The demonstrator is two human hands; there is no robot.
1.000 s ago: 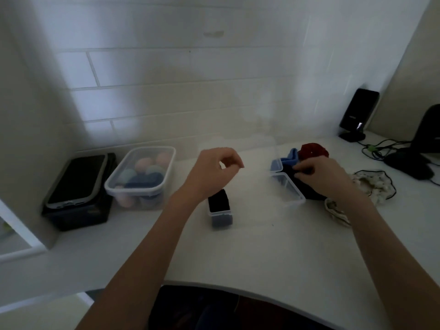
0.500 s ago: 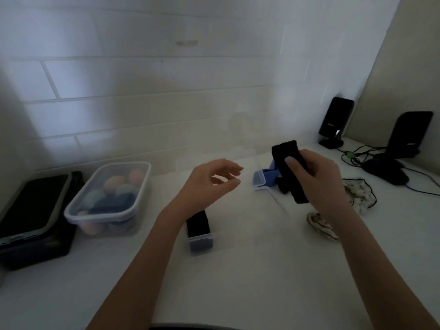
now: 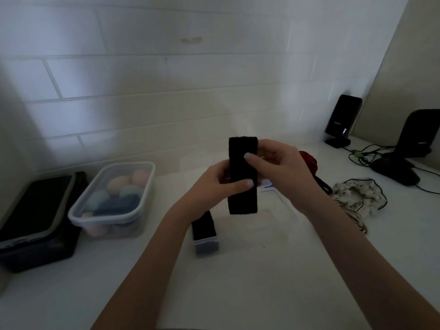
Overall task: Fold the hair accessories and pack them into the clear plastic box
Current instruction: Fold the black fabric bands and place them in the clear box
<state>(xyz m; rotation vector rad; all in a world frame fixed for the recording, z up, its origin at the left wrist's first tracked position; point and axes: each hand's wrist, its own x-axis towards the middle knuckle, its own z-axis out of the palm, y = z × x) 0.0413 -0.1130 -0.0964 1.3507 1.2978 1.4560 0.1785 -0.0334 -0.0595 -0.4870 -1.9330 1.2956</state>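
Note:
A black headband (image 3: 242, 201) hangs upright as a flat strip above the counter. My left hand (image 3: 212, 186) pinches its lower middle from the left. My right hand (image 3: 283, 167) grips its upper part from the right, thumb across the front. Below, a small clear plastic box (image 3: 206, 241) stands on the counter with a black folded piece inside. A second clear box (image 3: 283, 208) lies behind the headband, mostly hidden. A red scrunchie (image 3: 309, 160) and a white patterned scrunchie (image 3: 359, 198) lie to the right.
A clear tub (image 3: 112, 201) of pastel sponges sits at the left, beside a black case (image 3: 35, 225) with a phone on it. Two black stands (image 3: 342, 120) and cables (image 3: 364, 156) occupy the far right corner. A tiled wall backs the counter.
My right hand lifted the black headband off the pile and raised it. My left hand came across and took hold of it. The view shifted right and closer.

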